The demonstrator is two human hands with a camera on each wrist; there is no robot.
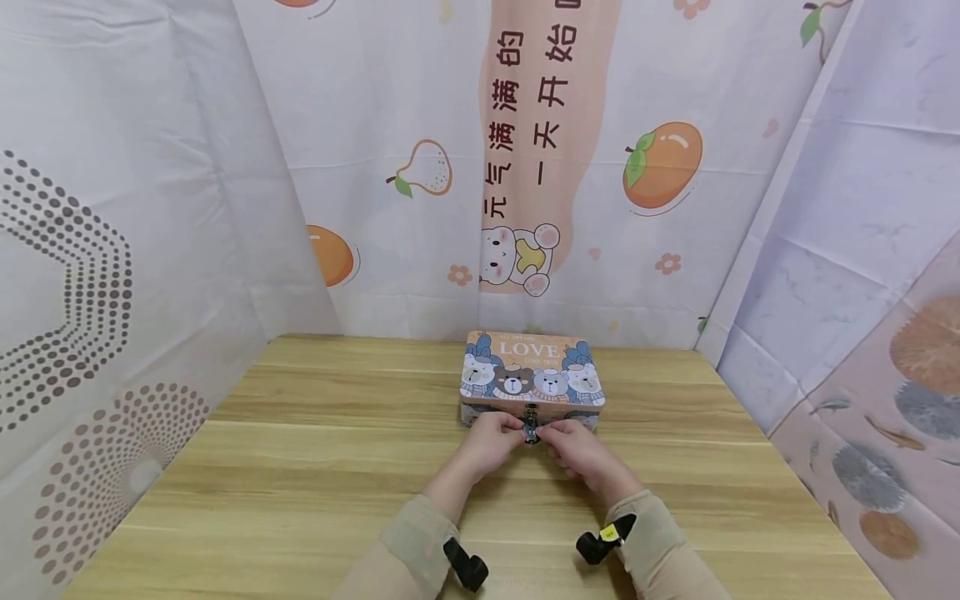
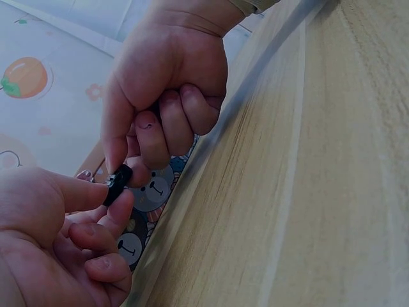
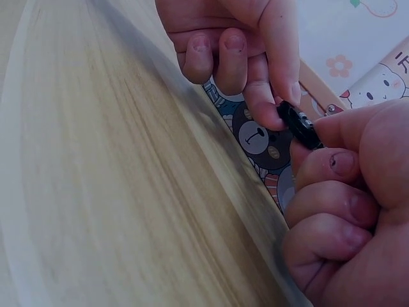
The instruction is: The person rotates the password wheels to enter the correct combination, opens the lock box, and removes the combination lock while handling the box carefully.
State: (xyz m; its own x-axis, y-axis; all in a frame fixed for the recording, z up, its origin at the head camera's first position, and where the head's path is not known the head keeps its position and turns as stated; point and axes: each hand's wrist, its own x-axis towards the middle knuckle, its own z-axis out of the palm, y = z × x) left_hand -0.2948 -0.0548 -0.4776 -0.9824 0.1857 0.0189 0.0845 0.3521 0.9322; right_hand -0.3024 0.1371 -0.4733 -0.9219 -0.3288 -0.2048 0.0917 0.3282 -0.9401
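Note:
A tin box (image 1: 532, 367) printed with bears and the word LOVE stands on the table, its lid down. At its front clasp is a small black padlock (image 1: 531, 432), with what look like silver number dials in the right wrist view (image 3: 300, 126). My left hand (image 1: 491, 439) pinches one end of the padlock between thumb and index finger. From the other side my right hand (image 1: 581, 450) pinches its opposite end, the remaining fingers curled in. How the shackle sits in the clasp is hidden by the fingers.
The wooden table (image 1: 337, 467) runs out to both sides and toward me. Close behind the box hangs a white curtain (image 1: 397, 258) with fruit prints. More patterned cloth (image 1: 840, 250) hangs along the right side, and dotted cloth (image 1: 112, 333) along the left.

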